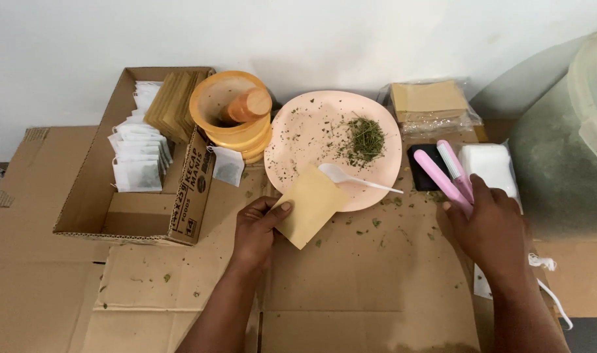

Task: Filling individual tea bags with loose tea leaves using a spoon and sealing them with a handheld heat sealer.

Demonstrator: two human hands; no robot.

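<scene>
My left hand (256, 230) pinches a small tan paper pouch (309, 204) by its lower left corner, just in front of the pink plate (292, 144). The plate carries a small heap of dried green herbs (366, 138) and a white plastic spoon (351, 178) lying across its near rim. My right hand (491, 229) grips the rear end of a pink clamp-style heat sealer (445, 171), whose two arms are spread apart and point away from me over a small black block (424, 163).
An open cardboard box (135, 219) at the left holds white filled tea bags (139, 151) and tan pouches. Stacked orange containers (235, 116) stand beside it. A clear bag of tan pouches (429, 101), a white packet (488, 161) and a large grey tub (560, 157) lie at the right.
</scene>
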